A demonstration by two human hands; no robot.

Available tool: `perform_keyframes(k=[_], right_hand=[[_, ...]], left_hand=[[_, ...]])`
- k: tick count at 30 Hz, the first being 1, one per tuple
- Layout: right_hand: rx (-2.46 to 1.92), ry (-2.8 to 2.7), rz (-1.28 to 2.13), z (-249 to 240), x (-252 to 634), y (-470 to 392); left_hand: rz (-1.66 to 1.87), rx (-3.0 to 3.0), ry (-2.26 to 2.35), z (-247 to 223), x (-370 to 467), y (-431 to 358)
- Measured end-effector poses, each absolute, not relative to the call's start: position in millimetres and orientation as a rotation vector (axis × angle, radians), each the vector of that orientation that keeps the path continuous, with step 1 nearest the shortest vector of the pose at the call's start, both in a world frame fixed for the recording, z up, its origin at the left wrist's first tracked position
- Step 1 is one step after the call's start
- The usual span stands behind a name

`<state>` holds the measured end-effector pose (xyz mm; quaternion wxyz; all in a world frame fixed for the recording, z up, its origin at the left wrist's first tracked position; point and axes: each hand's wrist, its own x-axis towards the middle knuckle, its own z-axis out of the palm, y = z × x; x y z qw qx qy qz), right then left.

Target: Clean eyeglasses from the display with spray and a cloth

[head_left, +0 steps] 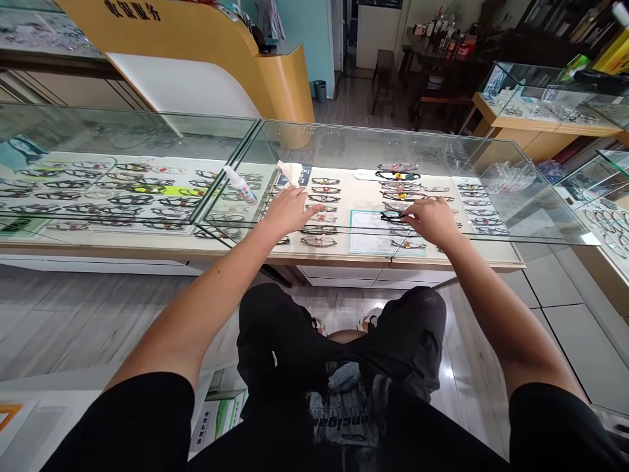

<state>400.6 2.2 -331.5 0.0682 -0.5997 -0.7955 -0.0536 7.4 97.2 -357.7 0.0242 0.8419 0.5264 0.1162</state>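
My right hand [433,217] pinches a pair of dark-framed eyeglasses [392,216] by one side, at the glass top of the display case [344,229]. To the left, my left hand [287,211] rests over the glass with its thumb spread away from the fingers. Its fingertips meet the lower edge of a crumpled pale cloth [289,173]; whether they press on it I cannot tell. A white spray bottle [240,185] lies tilted on the glass left of that hand.
Under the glass are rows of eyeglasses [324,198]. Another glass case [122,137] adjoins on the left, with a yellow counter [196,33] behind it. More glass cases [550,108] stand at the right. A dark stool [384,75] and a small bin [320,91] are farther back.
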Motion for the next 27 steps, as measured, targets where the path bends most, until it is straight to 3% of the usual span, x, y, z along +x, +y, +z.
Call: perform_keyframes(k=[5,9,11,17,27], right_hand=[[-1.766,-2.359,-0.150,-335.0,396.6,-3.4],[-1.714,-2.148,-0.158,-341.6,414.2,-4.2],[-1.744,-1.989,-0.202,-351.0,432.1,0.7],[-1.862,-1.689,-0.191,-387.7,472.8,14.1],[-1.871,-1.535,-0.237,-397.0,472.1,12.3]], left_hand=[[0.977,2.266,1.363,-365.1,24.2,20.8],[0.919,1.037,1.114,-432.2,43.5,-53.9],[0.899,0.788,1.152,-473.5,48.4,-67.6],[1.026,0.155,1.313,-553.3,29.3,-25.7],[1.181,-0.138,1.298,-595.0,13.9,2.9]])
